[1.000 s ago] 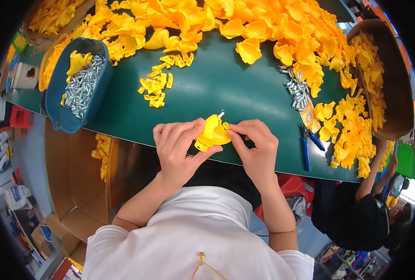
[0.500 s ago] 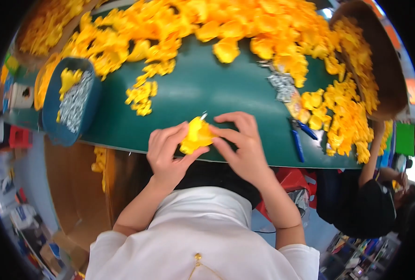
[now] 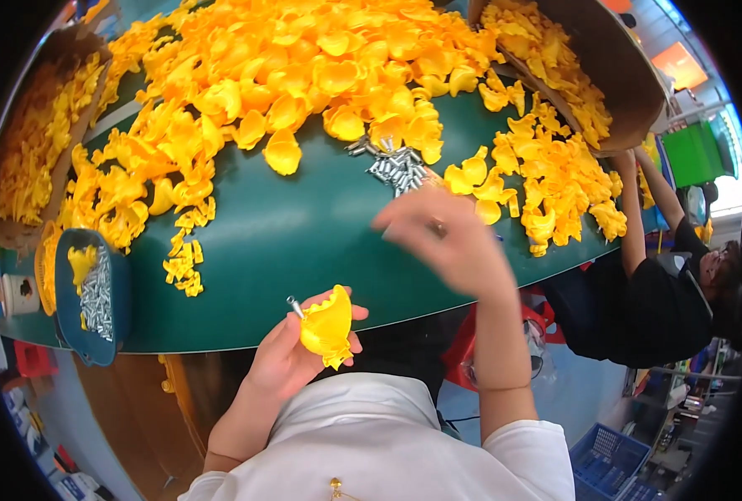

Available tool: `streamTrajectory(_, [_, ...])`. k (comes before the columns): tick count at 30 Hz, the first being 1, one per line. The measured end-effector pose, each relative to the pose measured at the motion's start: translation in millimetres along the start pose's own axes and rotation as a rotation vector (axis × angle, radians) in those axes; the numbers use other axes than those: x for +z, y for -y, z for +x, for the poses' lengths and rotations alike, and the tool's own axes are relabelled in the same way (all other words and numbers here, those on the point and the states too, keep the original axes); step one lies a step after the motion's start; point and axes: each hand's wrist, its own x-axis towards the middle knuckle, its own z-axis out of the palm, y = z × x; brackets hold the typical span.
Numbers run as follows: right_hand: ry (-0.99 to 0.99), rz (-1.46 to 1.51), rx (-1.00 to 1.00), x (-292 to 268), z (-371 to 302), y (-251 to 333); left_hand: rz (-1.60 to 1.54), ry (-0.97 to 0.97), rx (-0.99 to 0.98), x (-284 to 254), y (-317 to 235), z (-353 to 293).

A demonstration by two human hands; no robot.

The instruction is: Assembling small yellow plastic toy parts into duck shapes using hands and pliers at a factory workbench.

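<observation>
My left hand is closed around a yellow plastic shell piece with a scalloped edge, held in front of the table's near edge. A small silver metal pin sticks up beside my thumb at the shell's left side. My right hand is over the table, smeared by motion, so its fingers do not show clearly. Just beyond it lies a heap of silver metal pins. Loose yellow pieces lie to the right of that heap. The pliers are almost wholly hidden behind my right hand.
Yellow shell pieces are heaped across the far side of the green table. A blue tub with silver pins stands at the left. Cardboard boxes of yellow parts flank the heap. A co-worker is at the right.
My right hand has let go of the yellow piece and moved away toward the pin heap. My left hand keeps the piece, now lower in view. The whole view has shifted.
</observation>
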Motion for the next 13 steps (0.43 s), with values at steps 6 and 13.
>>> streamTrajectory(6, [-0.466, -0.620, 0.255, -111.1, 19.4, -80.4, 0.053, -0.089, 0.104, 6.0, -8.2, -0.7])
streamTrajectory(13, [-0.284, -0.886, 0.619, -96.1, 41.9, -98.5, 0.335, -0.194, 0.147, 13.1, -11.8, -3.2])
